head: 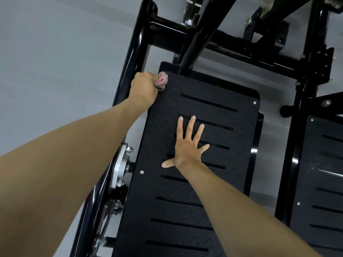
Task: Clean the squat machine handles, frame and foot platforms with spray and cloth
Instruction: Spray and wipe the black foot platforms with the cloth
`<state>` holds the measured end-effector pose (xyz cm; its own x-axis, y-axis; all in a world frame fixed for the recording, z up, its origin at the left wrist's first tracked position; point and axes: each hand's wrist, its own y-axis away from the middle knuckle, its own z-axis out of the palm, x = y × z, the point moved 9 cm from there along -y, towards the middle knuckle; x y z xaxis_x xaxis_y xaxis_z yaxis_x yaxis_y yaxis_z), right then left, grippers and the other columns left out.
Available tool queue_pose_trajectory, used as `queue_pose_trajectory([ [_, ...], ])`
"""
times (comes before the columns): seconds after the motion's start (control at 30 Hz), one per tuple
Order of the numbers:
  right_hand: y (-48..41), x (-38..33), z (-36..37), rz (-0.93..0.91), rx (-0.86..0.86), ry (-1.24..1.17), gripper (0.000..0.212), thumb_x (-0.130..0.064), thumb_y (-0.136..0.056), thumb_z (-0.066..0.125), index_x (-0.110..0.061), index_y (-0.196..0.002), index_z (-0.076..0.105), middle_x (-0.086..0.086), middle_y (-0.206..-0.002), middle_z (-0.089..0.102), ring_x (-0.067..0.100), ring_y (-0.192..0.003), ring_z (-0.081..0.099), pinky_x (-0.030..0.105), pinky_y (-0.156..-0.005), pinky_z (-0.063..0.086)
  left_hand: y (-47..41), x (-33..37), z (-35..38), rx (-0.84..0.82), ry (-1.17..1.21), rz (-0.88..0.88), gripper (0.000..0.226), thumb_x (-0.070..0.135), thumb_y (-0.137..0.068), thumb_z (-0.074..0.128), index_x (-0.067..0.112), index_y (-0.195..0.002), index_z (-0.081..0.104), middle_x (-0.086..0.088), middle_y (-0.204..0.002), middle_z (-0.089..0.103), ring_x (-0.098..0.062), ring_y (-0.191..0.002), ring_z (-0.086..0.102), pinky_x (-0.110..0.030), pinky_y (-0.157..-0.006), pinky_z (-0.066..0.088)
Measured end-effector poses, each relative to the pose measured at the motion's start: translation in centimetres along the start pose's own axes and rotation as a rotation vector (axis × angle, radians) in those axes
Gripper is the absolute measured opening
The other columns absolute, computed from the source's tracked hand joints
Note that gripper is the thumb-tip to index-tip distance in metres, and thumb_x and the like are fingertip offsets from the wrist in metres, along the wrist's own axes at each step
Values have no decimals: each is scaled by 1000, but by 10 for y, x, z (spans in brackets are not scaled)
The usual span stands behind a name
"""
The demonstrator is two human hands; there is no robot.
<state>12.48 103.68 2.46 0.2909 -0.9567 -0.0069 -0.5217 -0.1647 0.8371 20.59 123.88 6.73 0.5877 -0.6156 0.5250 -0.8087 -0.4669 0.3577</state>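
Observation:
A black slotted foot platform (213,182) with a diamond tread fills the middle of the view. My left hand (143,86) is closed around a bunched pink cloth (161,80), which presses on the platform's far left corner. My right hand (187,145) lies flat on the middle of the platform, fingers spread, holding nothing. A second foot platform (323,182) shows at the right edge. The black tubular frame (135,43) runs along the left side and across the top. No spray bottle is in view.
Grey floor (55,62) lies to the left and between the frame bars. A silver bracket with bolts (120,169) sits at the platform's left side. A black upright post (298,145) separates the two platforms. Linkage arms and brackets (259,19) crowd the top.

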Motion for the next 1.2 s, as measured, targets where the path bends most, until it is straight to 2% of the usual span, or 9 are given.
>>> queue_pose_trajectory([
  [0.23, 12, 3, -4, -31, 110, -43, 149, -53, -59, 83, -28, -138, -40, 8, -135, -56, 33, -138, -35, 66, -109, 10, 53, -18, 12, -28, -52, 24, 51, -16, -79, 39, 6, -115, 67, -22, -95, 63, -40, -86, 60, -41, -76, 53],
  [0.4, 54, 2, 25, -130, 367, 54, 103, -53, -92, 50, -16, -145, -29, 13, -147, -42, 29, -146, -17, 52, -119, 12, 97, -17, 18, -77, -191, 12, 42, -9, -87, 43, 3, -124, 59, -24, -108, 57, -37, -100, 56, -37, -80, 47],
  [0.5, 70, 5, 56, -132, 328, 77, 85, -48, -99, 35, -15, -144, -30, 15, -148, -41, 29, -146, -16, 49, -119, 11, 119, -16, 26, -98, -249, -13, 39, -6, -90, 43, 1, -127, 53, -24, -114, 53, -33, -109, 49, -33, -75, 43],
  [0.67, 93, -4, 87, -185, 302, 97, 78, -44, -102, 29, -14, -141, -31, 15, -151, -36, 28, -146, -15, 48, -120, 10, 151, -28, 29, -103, -237, -93, 32, -8, -89, 44, -1, -119, 55, -23, -109, 55, -31, -112, 45, -32, -74, 41],
  [0.77, 104, -10, 100, -224, 281, 97, 76, -44, -102, 29, -13, -145, -27, 14, -152, -34, 27, -146, -16, 47, -120, 9, 177, -36, 32, -113, -222, -95, 35, -9, -88, 45, 5, -118, 54, -20, -101, 51, -31, -104, 47, -33, -71, 39],
  [0.9, 117, -10, 114, -246, 257, 110, 75, -43, -102, 28, -14, -146, -26, 14, -152, -34, 27, -146, -17, 47, -120, 9, 208, -54, 36, -143, -196, -116, 38, -6, -87, 48, 9, -122, 52, -21, -115, 48, -27, -84, 45, -32, -66, 37],
  [1.03, 130, -6, 128, -253, 236, 136, 75, -43, -102, 28, -14, -142, -29, 13, -152, -34, 26, -146, -16, 46, -120, 7, 242, -71, 42, -158, -210, -134, 44, -6, -87, 45, 9, -129, 48, -18, -114, 48, -28, -89, 50, -33, -66, 38],
  [1.1, 136, -3, 135, -257, 224, 146, 74, -43, -102, 27, -14, -145, -27, 13, -153, -32, 26, -146, -16, 46, -120, 7, 260, -80, 44, -146, -189, -127, 45, -7, -86, 44, 9, -128, 49, -13, -103, 45, -25, -82, 45, -31, -66, 39],
  [1.2, 147, 1, 146, -273, 210, 176, 73, -43, -103, 27, -14, -147, -23, 13, -154, -30, 26, -147, -15, 46, -120, 8, 288, -96, 52, -167, -172, -147, 49, -8, -84, 44, 10, -130, 50, -17, -107, 48, -21, -78, 38, -29, -66, 36],
])
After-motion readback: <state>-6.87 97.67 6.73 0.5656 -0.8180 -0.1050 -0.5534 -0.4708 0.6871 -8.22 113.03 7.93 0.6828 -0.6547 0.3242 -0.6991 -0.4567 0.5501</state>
